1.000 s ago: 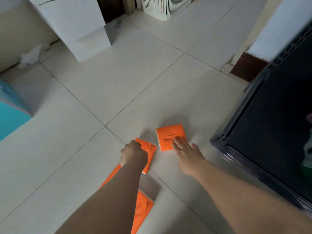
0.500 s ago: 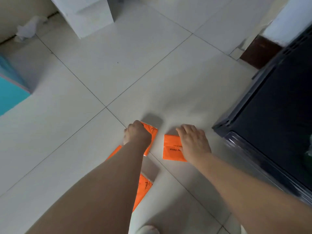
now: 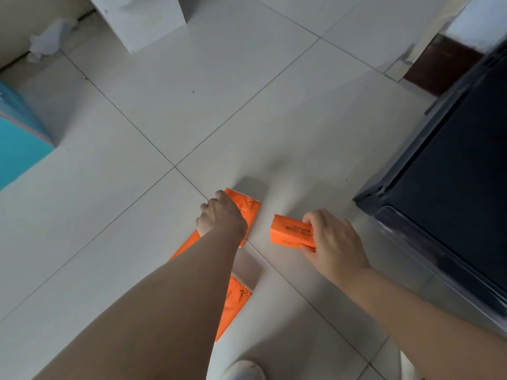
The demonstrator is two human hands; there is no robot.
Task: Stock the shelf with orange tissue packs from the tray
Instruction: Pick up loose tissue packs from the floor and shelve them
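Head view. Right hand (image 3: 334, 239) grips the first orange tissue pack (image 3: 290, 231). Its fingers (image 3: 315, 219) are pressed together and curled over the far edge of the pack; the thumb closes on the near edge. The pack projects to the left of the fingertips, printed face up, tilted, above the tiled floor (image 3: 192, 105).

Left hand (image 3: 222, 218) is curled into a fist on the second orange tissue pack (image 3: 248, 208). The knuckles are bunched together; the thumb is hidden. This pack extends beyond the knuckles on the far and right side and casts a shadow on the tile behind it. An orange strip continues from under the hand along the left forearm. The third orange tissue pack (image 3: 236, 297) shows on the near side of the fingers, partly covered by the forearm.

The two gripped packs are near each other but apart, with bare tile between them.

To the right of the right hand stands a dark container (image 3: 452, 187). Well beyond the fingers are a white box (image 3: 142, 17) and crumpled paper (image 3: 46, 42). A teal box (image 3: 16, 138) sits far to the left. A white shoe tip (image 3: 244, 370) shows at the bottom edge.
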